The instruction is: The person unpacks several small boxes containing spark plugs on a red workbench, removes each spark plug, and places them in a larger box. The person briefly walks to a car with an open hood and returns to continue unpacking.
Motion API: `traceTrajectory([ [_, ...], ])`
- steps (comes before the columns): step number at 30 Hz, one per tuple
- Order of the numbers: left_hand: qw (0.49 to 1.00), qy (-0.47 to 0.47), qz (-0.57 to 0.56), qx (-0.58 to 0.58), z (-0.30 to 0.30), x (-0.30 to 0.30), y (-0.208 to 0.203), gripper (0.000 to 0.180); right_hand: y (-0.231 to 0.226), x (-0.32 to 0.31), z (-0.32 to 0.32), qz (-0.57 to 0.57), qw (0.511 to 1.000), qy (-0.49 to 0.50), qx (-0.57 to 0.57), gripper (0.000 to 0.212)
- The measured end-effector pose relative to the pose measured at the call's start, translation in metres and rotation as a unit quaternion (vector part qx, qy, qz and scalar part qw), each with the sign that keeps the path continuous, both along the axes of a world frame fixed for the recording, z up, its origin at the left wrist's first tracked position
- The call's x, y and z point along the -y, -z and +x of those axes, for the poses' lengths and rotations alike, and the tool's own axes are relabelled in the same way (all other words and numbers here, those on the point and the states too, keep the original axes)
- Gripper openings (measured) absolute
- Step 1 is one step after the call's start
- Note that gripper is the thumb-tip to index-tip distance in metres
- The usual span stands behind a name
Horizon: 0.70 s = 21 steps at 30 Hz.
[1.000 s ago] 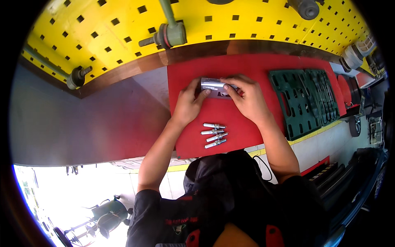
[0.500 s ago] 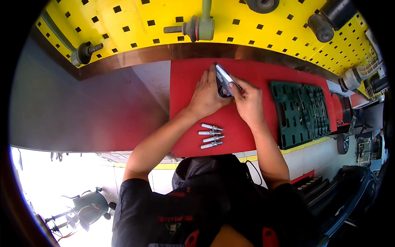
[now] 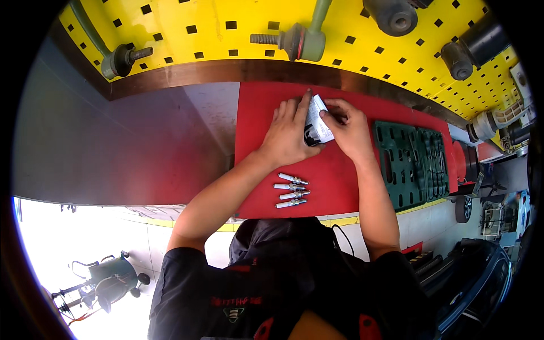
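Note:
Over the red mat (image 3: 334, 181), both my hands hold a small flat box (image 3: 321, 126), white with a dark lower end and printed on its face. My left hand (image 3: 285, 131) wraps round its left side, with the fingers stretched upward along it. The thumb and fingers of my right hand (image 3: 352, 131) pinch its right edge. Nearer to me, several white and silver spark plugs (image 3: 292, 187) lie side by side on the mat, apart from both hands.
A green tool case (image 3: 399, 164) lies spread out at the right of the mat. Grey bench top (image 3: 158, 141) extends leftward. Behind stands a yellow perforated board (image 3: 209, 39) with a ball-jointed link (image 3: 303, 41) and other car parts. A wheeled green machine (image 3: 110, 277) stands on the floor.
The box has turned in my hands, and its white printed face now shows more. My right hand has shifted its grip on the edge. The spark plugs lie as before.

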State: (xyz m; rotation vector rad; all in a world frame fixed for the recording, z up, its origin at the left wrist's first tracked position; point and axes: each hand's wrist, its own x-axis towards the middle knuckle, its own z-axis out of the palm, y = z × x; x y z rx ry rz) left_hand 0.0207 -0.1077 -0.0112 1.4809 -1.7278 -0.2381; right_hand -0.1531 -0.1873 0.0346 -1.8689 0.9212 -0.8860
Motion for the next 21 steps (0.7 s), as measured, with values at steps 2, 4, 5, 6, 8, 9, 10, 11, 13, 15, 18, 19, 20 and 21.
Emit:
traceTrajectory([
  [2,1.000,0.003,-0.020,0.006,0.003,-0.002,0.000,0.127,0.003,0.009,-0.002,0.074,0.996,-0.028,0.050,0.028],
  [4,1.000,0.010,-0.016,0.005,0.007,-0.002,0.001,0.125,0.005,0.007,-0.004,0.081,0.995,-0.021,0.050,0.028],
  [5,1.000,0.008,-0.018,0.006,0.007,-0.002,0.001,0.124,0.006,0.006,-0.004,0.087,0.995,-0.018,0.050,0.027],
  [6,1.000,0.006,-0.019,0.007,0.006,-0.002,0.001,0.124,0.008,0.006,-0.002,0.094,0.994,-0.024,0.058,0.027],
  [8,1.000,0.001,-0.017,0.013,0.006,-0.002,-0.001,0.123,0.010,0.008,-0.002,0.109,0.991,-0.034,0.075,0.025],
  [9,1.000,-0.001,-0.013,0.019,0.008,-0.002,-0.002,0.123,0.010,0.007,-0.001,0.099,0.992,-0.028,0.073,0.024],
  [10,1.000,-0.003,-0.009,0.024,0.010,-0.002,-0.002,0.123,0.010,0.005,0.001,0.089,0.993,-0.022,0.071,0.024],
  [11,1.000,-0.005,-0.012,0.025,0.011,-0.002,-0.002,0.123,0.009,0.004,0.006,0.078,0.994,-0.019,0.069,0.023],
  [13,0.999,-0.009,-0.017,0.027,0.012,-0.001,-0.001,0.123,0.014,0.004,0.007,0.074,0.994,-0.010,0.077,0.026],
  [15,0.999,-0.010,-0.033,0.036,0.013,0.000,0.001,0.123,0.018,0.002,0.008,0.078,0.992,-0.008,0.102,0.027],
  [18,0.998,-0.007,-0.037,0.040,0.013,0.001,0.001,0.123,0.024,0.004,0.005,0.067,0.993,-0.010,0.097,0.028],
  [19,0.999,-0.005,-0.036,0.040,0.012,0.000,0.000,0.123,0.024,0.003,0.004,0.053,0.995,-0.010,0.088,0.027],
  [20,0.998,-0.009,-0.028,0.047,0.013,0.000,-0.001,0.123,0.022,0.001,0.003,0.039,0.996,-0.012,0.079,0.027],
  [21,0.998,-0.012,-0.020,0.054,0.013,0.000,-0.002,0.123,0.021,0.001,0.003,0.025,0.997,-0.013,0.070,0.027],
])
